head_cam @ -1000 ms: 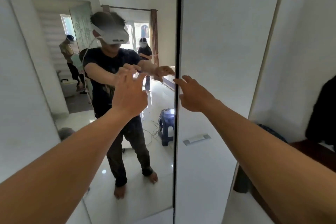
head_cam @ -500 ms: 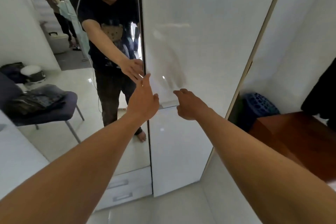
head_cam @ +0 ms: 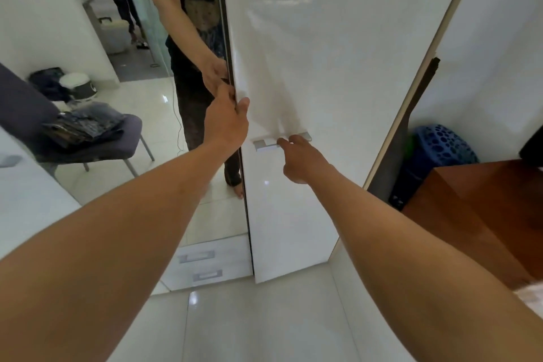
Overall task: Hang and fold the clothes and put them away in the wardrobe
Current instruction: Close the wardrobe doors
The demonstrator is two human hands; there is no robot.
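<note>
The wardrobe has a mirror door [head_cam: 205, 214] on the left and a glossy white door [head_cam: 323, 53] on the right. My left hand [head_cam: 226, 123] grips the white door's left edge at the seam, fingers curled round it and thumb on the front. My right hand [head_cam: 302, 161] holds the metal handle [head_cam: 264, 145] on that door, fingers hooked over the bar. In the mirror, a pile of folded dark clothes [head_cam: 85, 126] lies on a grey chair [head_cam: 117, 147].
Two drawers [head_cam: 199, 264] sit under the mirror. A blue perforated basket [head_cam: 443, 144] stands in the gap right of the wardrobe, beside a brown wooden cabinet [head_cam: 484, 209]. Glossy white floor tiles lie below. The mirror also shows other people further back.
The view has tilted down. Both hands dropped from chest height: my left hand took hold of the white door's edge, and my right hand reached the handle.
</note>
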